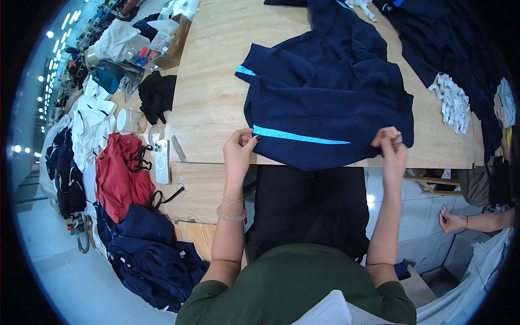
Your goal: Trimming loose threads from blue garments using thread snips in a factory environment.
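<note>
At the near edge of the pale wooden table (208,108), where the dark navy cloth garment (330,105) lies with its nearest fold slightly overhanging, the left hand (237,151) pinches the garment's left edge between thumb and fingers, while the right hand (392,143) has its fingers curled nearly together at the right side, whether gripping cloth I cannot tell. Light, even tension between the hands should lay the tapering light-blue fabric strip (298,135) straight without stretching it, and smoothing the rumpled folds beyond would likely reduce drag.
</note>
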The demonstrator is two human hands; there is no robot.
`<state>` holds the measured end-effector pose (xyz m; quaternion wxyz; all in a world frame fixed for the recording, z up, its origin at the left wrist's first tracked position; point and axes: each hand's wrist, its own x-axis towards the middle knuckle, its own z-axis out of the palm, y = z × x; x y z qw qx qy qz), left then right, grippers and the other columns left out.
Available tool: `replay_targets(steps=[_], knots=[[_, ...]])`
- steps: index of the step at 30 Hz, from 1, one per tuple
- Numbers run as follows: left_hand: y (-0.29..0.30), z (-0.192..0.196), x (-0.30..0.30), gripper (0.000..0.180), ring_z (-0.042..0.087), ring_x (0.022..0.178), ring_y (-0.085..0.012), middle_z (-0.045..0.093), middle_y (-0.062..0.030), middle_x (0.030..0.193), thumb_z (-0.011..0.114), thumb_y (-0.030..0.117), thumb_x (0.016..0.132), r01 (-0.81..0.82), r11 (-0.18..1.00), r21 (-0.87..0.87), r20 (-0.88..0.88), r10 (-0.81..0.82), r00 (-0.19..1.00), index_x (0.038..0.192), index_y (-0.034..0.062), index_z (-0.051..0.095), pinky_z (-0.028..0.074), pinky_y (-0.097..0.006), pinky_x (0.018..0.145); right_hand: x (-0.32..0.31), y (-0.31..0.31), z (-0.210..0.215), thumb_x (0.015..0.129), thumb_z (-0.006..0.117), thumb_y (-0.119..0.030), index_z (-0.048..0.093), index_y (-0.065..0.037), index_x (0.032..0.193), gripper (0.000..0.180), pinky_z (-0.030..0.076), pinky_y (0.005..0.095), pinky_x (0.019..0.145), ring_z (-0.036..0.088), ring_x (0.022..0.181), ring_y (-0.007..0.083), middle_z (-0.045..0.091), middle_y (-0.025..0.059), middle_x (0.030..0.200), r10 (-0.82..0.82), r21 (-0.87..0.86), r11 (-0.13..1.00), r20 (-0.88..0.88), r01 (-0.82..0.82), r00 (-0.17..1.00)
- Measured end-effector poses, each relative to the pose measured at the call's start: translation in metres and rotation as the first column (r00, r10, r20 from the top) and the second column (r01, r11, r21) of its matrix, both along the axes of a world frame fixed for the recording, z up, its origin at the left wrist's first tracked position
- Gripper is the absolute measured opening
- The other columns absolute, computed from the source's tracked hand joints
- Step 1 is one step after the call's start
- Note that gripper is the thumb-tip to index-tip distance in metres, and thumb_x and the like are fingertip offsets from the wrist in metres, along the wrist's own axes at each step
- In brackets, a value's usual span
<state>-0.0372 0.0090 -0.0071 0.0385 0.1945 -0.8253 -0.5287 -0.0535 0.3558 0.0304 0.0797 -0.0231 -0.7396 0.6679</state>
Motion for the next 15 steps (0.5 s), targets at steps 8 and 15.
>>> replay_targets(steps=[8, 15], knots=[[0.005, 0.037, 0.004, 0.04, 0.059, 0.084, -0.0086, 0.065, -0.0026, 0.098, 0.053, 0.004, 0.087, 0.002, 0.65, 0.76, 0.184, -0.218, 0.958, 0.125, -0.0052, 0.057, 0.048, -0.023, 0.076, 0.001, -0.086, 0.036, 0.086, 0.063, 0.002, 0.07, 0.0, 0.102, 0.017, 0.043, 0.0209, 0.066, 0.056, 0.075, 0.009, 0.06, 0.0039, 0.09, 0.37, 0.102, 0.925, -0.022, -0.366, 0.929], [0.04, 0.06, 0.018, 0.039, 0.06, 0.096, -0.0113, 0.066, -0.0083, 0.111, 0.054, 0.001, 0.087, 0.248, 0.52, 0.817, -0.139, -0.24, 0.961, 0.125, -0.0067, 0.058, 0.046, -0.024, 0.088, -0.003, -0.118, 0.056, 0.079, 0.071, -0.002, 0.066, 0.001, 0.108, 0.03, 0.047, 0.0262, 0.075, 0.061, 0.083, 0.0156, 0.062, 0.0075, 0.096, 0.457, 0.237, 0.88, -0.181, -0.412, 0.871]])
